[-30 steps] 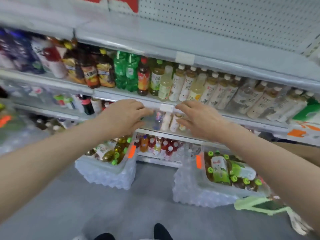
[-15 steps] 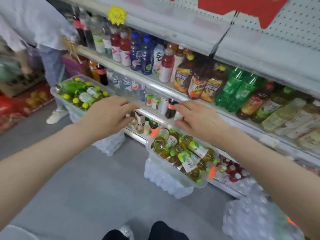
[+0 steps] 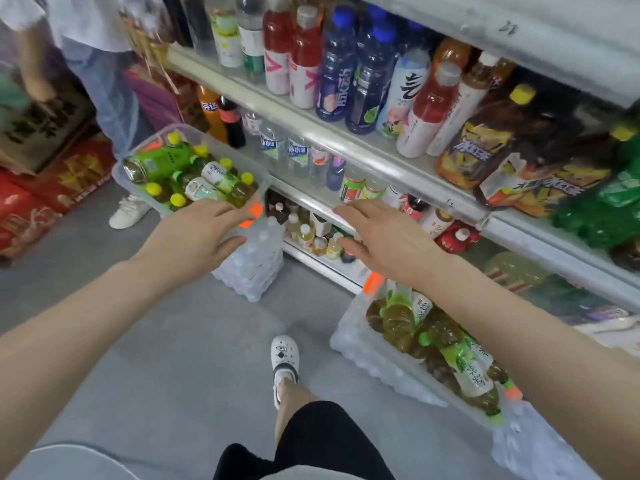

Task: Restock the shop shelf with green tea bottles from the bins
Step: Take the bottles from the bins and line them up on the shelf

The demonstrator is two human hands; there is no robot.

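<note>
Two clear, thin-walled plastic bins stand in front of the metal shelf [image 3: 349, 142], each on a bumpy shrink-wrapped water pack [image 3: 256, 261] on the smooth grey floor [image 3: 166, 341]. The left bin [image 3: 221, 148], at 11 o'clock from the left hand [image 3: 197, 233], holds green tea bottles [image 3: 207, 181] lying on their sides: round, see-through, with amber-green liquid, pale labels and yellow or green caps. The right bin [image 3: 360, 317], at 5 o'clock from the right hand [image 3: 388, 237], holds the same kind of bottles, heaped at angles.

Both hands are held palm down with straight, spread fingers, gripping nothing. The left fingers [image 3: 225, 209] reach the near corner of the left bin by its orange tag [image 3: 257, 210]; whether they touch the rim cannot be told. The nearest bottles lie just beyond them at 12 o'clock. The right hand hovers before the lower shelf rows.
</note>
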